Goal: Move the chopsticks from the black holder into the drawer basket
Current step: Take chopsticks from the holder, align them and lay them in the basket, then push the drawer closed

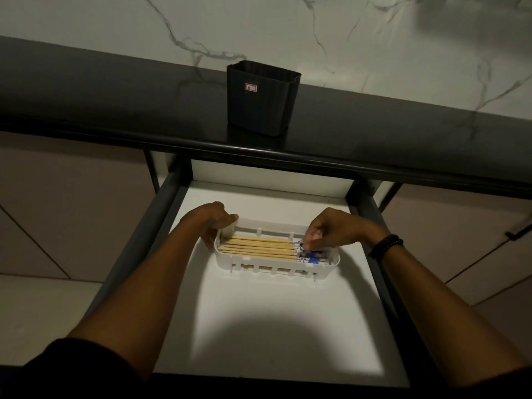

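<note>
Chopsticks [259, 249] are laid flat in the basket [276, 267], mid-frame. It is gripped steady by the left hand [214, 223]; their ends are pinched by the right hand [331, 228], probably for aligning

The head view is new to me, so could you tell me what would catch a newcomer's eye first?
The bright white drawer stands open at the centre, with a white basket holding a row of chopsticks lying side by side. The left hand holds the basket's left end, while the right hand pinches their blue-patterned ends with its fingers. Behind, the black holder stands on the dark counter.
</note>
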